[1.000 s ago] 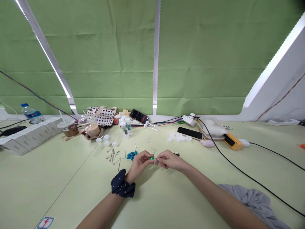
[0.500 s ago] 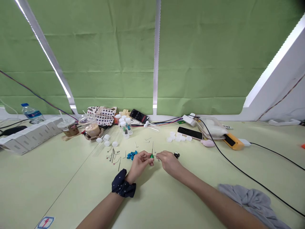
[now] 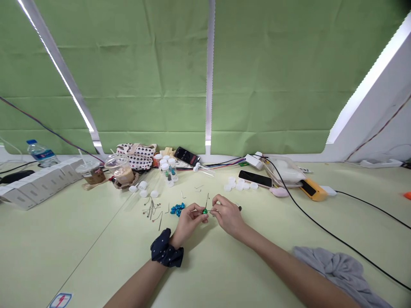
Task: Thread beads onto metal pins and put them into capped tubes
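My left hand (image 3: 192,219) pinches a small shiny green ball (image 3: 204,211) between thumb and fingertips. A thin metal stem (image 3: 207,201) with a bent tip rises from that ball. On the other side, my right hand (image 3: 226,214) is closed in a pinch on a thin metal rod (image 3: 209,211), its end against the ball; the rest is hidden in the fingers. Blue shiny balls (image 3: 177,209) lie in a cluster just left of my left hand. Further left are several bent metal stems (image 3: 152,209). A small black piece (image 3: 239,207) shows behind my right hand.
White caps (image 3: 240,185) and a phone (image 3: 255,179) lie beyond my right hand. Clear tubes (image 3: 168,175), another phone (image 3: 187,156) and drink cups (image 3: 123,174) stand at the back. A black cable (image 3: 308,214) crosses the right side, near a grey cloth (image 3: 334,267).
The stem on the green ball has turned, so its bent tip now shows. My right hand has rolled slightly and its fingers have lifted, still at the ball. My left hand stays nearly in place.
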Available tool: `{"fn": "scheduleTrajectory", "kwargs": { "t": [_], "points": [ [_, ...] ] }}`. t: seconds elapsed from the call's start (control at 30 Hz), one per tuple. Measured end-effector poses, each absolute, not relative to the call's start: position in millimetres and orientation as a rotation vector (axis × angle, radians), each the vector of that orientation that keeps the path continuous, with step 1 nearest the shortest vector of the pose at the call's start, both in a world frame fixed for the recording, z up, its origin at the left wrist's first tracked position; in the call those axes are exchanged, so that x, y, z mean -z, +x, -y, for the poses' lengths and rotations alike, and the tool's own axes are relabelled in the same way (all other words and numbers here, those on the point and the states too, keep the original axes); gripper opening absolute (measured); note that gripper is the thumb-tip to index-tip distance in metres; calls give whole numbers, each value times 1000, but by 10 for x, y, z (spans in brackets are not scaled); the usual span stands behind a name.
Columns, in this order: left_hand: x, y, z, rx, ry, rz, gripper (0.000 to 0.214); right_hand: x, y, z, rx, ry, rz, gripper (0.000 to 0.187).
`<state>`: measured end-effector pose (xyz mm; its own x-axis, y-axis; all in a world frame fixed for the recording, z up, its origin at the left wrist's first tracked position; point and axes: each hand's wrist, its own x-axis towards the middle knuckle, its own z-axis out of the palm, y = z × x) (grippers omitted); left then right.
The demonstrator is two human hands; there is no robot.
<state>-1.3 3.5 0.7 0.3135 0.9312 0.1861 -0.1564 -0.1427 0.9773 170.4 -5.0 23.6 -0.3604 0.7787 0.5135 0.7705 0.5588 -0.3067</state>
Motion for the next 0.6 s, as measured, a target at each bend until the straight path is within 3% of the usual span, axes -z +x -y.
{"fn": "scheduleTrajectory", "kwargs": {
  "t": [0.6],
  "points": [
    [8, -20, -41, -1103, 1392, -804, 23, -143, 1713, -53, -321, -1135, 2175, 15]
  ]
}}
